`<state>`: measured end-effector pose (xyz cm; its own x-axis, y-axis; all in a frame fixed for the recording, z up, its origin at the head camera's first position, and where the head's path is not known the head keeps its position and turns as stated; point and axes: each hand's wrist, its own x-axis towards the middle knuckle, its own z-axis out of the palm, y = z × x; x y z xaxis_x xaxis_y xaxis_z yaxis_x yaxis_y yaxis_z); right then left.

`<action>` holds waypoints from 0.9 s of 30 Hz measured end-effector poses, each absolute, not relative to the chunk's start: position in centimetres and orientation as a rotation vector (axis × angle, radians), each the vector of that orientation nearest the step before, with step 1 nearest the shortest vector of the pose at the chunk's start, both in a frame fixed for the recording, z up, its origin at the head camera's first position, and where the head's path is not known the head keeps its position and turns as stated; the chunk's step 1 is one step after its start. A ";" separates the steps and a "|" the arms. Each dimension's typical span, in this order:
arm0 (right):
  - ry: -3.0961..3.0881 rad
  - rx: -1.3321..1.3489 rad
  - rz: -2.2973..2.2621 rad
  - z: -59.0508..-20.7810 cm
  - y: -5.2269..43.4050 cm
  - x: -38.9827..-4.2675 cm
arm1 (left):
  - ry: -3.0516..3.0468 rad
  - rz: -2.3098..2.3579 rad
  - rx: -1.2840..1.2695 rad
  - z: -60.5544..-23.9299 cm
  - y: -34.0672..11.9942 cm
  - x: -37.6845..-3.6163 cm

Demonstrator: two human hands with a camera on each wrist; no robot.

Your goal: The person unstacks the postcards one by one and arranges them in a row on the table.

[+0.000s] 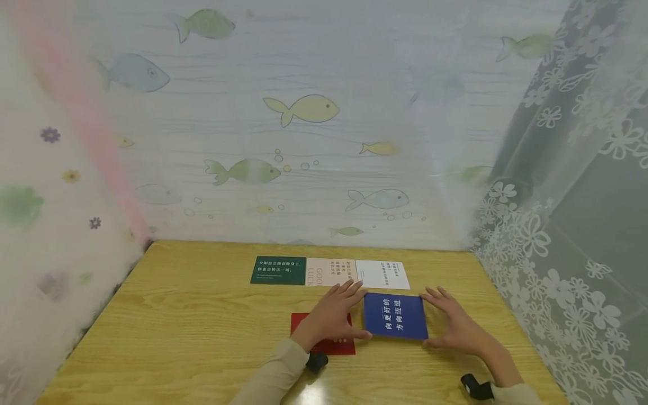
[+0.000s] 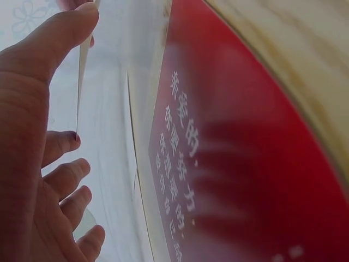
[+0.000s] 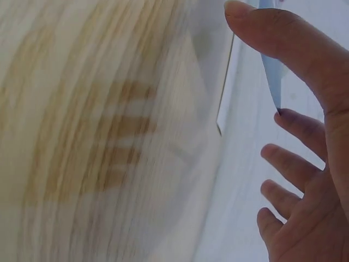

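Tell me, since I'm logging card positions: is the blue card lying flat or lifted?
Cannot tell: the blue card is held at both side edges between the left hand and right hand, over the table.

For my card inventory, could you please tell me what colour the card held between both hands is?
The card is dark blue with white lettering, clearest in the head view.

Soft, even, bright light fills the head view; a pale glare patch sits on the bench (image 1: 314,394) near its front edge, and shadows are faint. Both wrist views are heavily motion-blurred, curved at the edges.
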<state>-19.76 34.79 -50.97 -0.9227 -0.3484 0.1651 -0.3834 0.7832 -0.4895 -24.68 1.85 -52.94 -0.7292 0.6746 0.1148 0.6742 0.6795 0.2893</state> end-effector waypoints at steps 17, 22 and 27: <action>-3.025 0.596 0.803 -50.2 36.3 -20.8 | 2.962 0.350 1.188 -53.6 4.7 -26.0; -3.062 0.579 0.788 -50.1 36.9 -21.4 | 2.967 0.314 1.161 -53.8 5.7 -26.7; -3.082 0.569 0.781 -50.2 37.6 -22.1 | 2.966 0.292 1.156 -53.7 6.3 -27.2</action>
<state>-22.06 37.60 -50.18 -0.9342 -0.3568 0.0006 -0.3140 0.8214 -0.4761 -27.25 6.29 -53.73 -0.7374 0.6653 0.1171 0.6753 0.7222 0.1496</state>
